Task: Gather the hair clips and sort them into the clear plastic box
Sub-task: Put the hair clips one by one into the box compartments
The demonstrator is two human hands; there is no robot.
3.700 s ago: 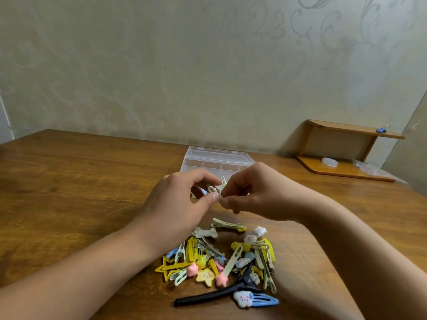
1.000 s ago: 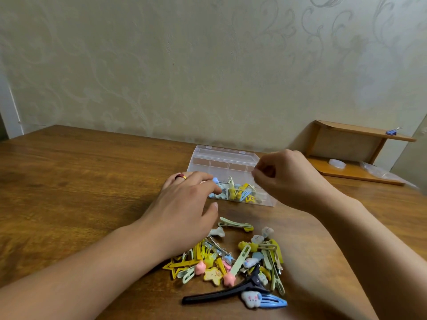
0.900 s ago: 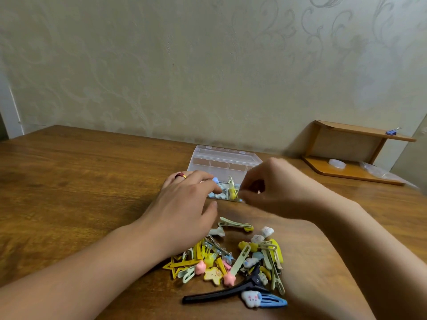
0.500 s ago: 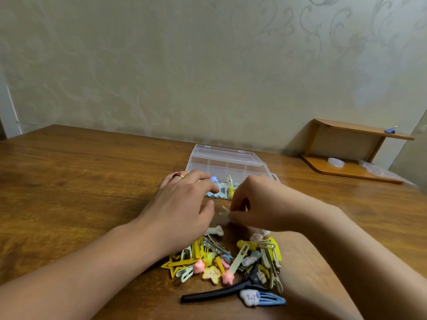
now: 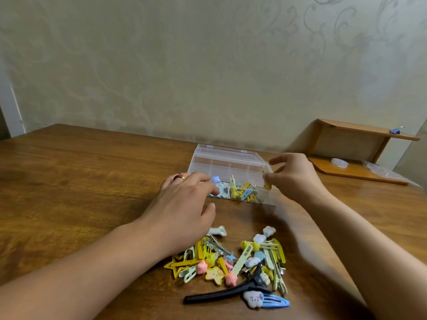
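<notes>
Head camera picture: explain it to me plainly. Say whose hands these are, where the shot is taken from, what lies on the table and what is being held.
There is no machine here. A person wears one wide-angle camera on the head, looking forward and down, so both arms reach in from the bottom of the picture.

On the wooden table a pile of hair clips lies close to the person: yellow stars, pastel clips, a long black clip. Behind it stands the clear plastic box, its lid open, with some clips already in its front part.

The left hand rests flat beside the box, wearing a ring. The right hand pinches a small yellow clip at the box's right edge. A wooden shelf stands far right.
</notes>
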